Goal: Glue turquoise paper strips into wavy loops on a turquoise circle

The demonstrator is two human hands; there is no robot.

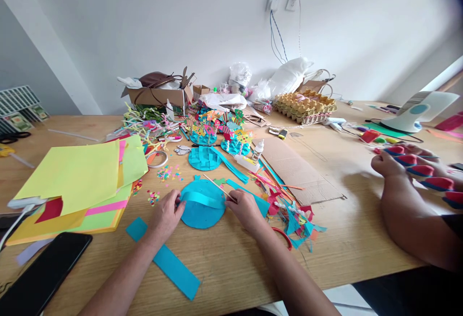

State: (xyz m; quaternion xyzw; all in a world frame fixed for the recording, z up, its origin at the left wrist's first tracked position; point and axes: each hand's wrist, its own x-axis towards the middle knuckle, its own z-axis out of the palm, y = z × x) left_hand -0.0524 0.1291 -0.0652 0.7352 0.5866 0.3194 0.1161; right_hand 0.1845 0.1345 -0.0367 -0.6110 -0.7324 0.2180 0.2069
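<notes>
Head view: left hand [167,213] pinches one end of a light-blue paper strip [202,200]; right hand [245,208] pinches the other end, with a thin wooden stick [217,185] meeting its fingertips. The strip lies stretched across the blue paper disc [200,217], which is flat on the table [343,253]. Left of the disc: yellow paper stack [75,176]. Well right of the disc: a co-worker's hand [388,165].

Left hand [165,215], right hand [246,210] on blue paper disc [200,215]; stick [216,185] in right grip
</notes>
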